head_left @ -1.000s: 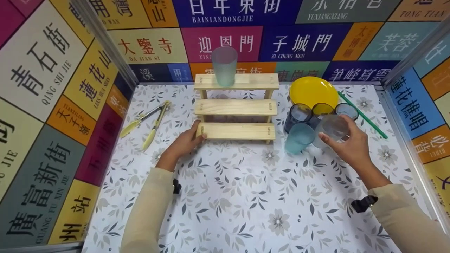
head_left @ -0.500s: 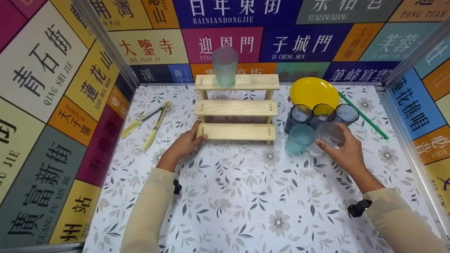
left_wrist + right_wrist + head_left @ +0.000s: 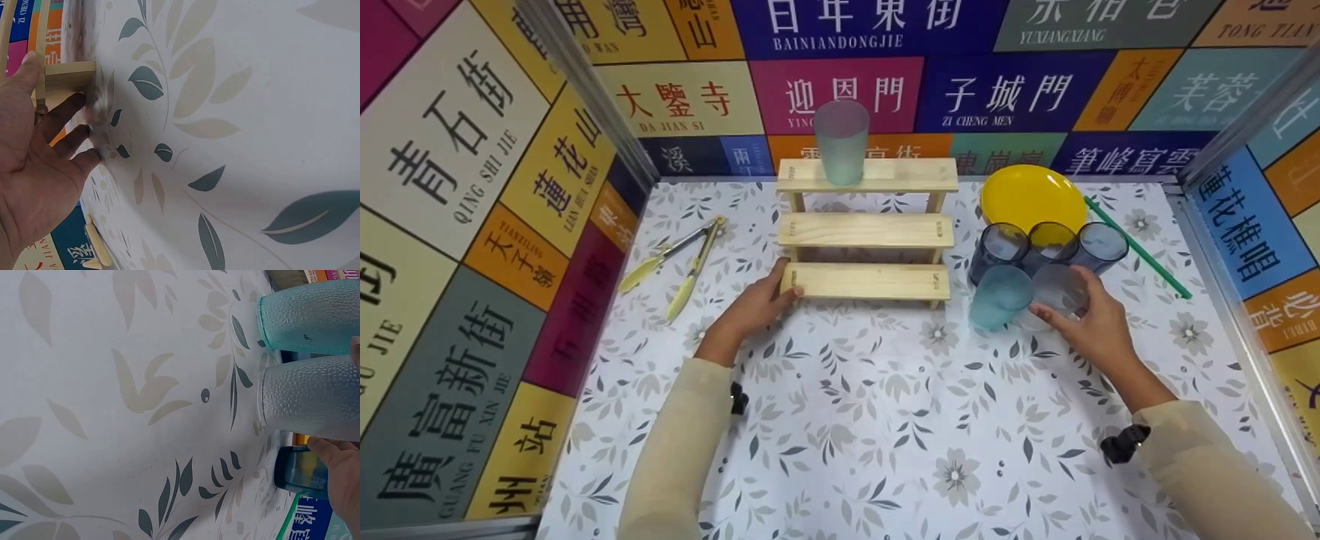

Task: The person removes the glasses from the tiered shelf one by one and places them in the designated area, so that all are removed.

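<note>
My left hand [image 3: 754,304] holds the left end of the lowest step of a three-tier wooden shelf [image 3: 870,281], thumb on top. In the left wrist view, the fingers [image 3: 62,115] lie by the shelf's end. On the top step stands a frosted pale-green cup [image 3: 841,146]. My right hand [image 3: 1099,322] grips a clear textured cup [image 3: 1059,285] between thumb and fingers. This cup is upright beside a light-blue cup [image 3: 999,298]; its base [image 3: 263,396] looks on or close to the cloth. Three dark-tinted cups [image 3: 1102,247] stand in a row just behind.
A yellow plate [image 3: 1031,195] lies behind the dark cups, with a green stick [image 3: 1144,251] on their right. Tongs with yellow tips [image 3: 682,281] lie left of the shelf. Printed panels [image 3: 840,30] wall in the floral cloth [image 3: 847,435] at the back and sides.
My right hand has carried the clear cup left and slightly nearer to me, down to a place beside the light-blue cup. My left hand stays on the shelf.
</note>
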Demonstrator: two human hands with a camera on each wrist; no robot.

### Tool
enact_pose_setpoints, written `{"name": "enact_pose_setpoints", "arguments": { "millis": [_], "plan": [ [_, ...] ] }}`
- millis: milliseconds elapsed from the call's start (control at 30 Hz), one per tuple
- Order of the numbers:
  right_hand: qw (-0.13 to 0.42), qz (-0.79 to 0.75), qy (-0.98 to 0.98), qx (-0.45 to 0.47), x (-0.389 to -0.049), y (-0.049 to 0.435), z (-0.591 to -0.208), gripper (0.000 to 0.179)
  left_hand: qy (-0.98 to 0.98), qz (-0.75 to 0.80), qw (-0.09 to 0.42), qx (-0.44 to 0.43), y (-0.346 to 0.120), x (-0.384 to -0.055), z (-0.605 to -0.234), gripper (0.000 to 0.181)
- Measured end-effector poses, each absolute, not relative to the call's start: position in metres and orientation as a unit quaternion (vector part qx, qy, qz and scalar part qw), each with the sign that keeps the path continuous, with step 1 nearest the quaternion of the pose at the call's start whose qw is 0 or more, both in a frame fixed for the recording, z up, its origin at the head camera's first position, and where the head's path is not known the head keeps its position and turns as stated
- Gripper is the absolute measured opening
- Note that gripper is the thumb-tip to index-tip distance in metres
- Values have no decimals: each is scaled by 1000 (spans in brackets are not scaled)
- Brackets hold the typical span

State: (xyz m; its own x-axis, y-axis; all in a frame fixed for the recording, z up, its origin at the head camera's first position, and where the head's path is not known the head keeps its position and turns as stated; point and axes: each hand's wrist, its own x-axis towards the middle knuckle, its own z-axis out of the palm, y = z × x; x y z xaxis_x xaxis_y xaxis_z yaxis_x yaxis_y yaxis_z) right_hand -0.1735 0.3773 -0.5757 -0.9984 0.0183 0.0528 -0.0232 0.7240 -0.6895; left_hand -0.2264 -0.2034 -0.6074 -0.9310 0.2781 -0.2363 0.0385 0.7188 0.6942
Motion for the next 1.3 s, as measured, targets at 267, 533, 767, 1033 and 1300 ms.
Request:
{"name": "enact_pose_setpoints", "arguments": {
  "millis": [267,533,767,1033,1300],
  "plan": [
    [15,372,-928,11,-175,379,-576,108,913,364,159,93,-204,-227,-610,87],
    [4,374,-927,9,-175,378,-574,113,913,365,157,91,-204,-227,-611,87],
    [-13,376,-927,-3,-175,379,-571,120,911,367,165,88,-205,-228,-611,88],
    [-17,372,-928,4,-176,383,-563,118,914,359,169,80,-203,-227,-609,86],
    [38,402,-915,14,-180,383,-549,103,911,368,169,77,-203,-226,-608,87]
  ]
}}
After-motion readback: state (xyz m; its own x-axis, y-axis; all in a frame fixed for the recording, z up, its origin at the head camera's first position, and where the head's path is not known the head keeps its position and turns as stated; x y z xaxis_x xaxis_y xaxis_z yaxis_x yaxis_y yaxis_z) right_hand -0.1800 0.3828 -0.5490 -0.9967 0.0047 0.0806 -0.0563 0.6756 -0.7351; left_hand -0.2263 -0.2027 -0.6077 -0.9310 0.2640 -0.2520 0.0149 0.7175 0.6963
